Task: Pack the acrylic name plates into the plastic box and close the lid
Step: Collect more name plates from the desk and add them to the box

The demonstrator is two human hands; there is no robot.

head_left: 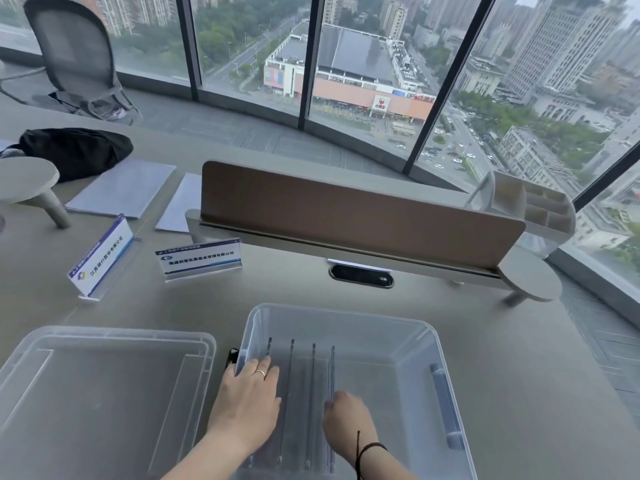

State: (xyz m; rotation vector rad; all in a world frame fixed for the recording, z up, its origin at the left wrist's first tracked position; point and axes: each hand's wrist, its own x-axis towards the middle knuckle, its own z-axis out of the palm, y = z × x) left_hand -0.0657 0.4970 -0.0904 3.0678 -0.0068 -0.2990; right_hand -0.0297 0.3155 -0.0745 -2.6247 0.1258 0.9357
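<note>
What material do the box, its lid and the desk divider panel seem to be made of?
Box: clear, glossy plastic; the desk shows through its walls.
Lid: the same clear plastic, slightly frosted.
Divider panel: matte brown, perhaps felt or leatherette; the picture cannot settle which.

You sit at a grey desk high above a city, beside a curved wall of glass.

Your desk [519,358] is matte grey, and a brown divider panel [360,216] stands across its far edge with a black oval cable port [361,276] just in front of it. Beyond it, dark window frames [446,81] split floor-to-ceiling panes that show towers, trees and a low mall under flat, hazy daylight. To your far left a mesh office chair [74,50] stands near the glass. A black bag [74,150] and pale folders [121,188] lie on the desk, and a white organiser tray [540,206] sits at the divider's right end.
</note>
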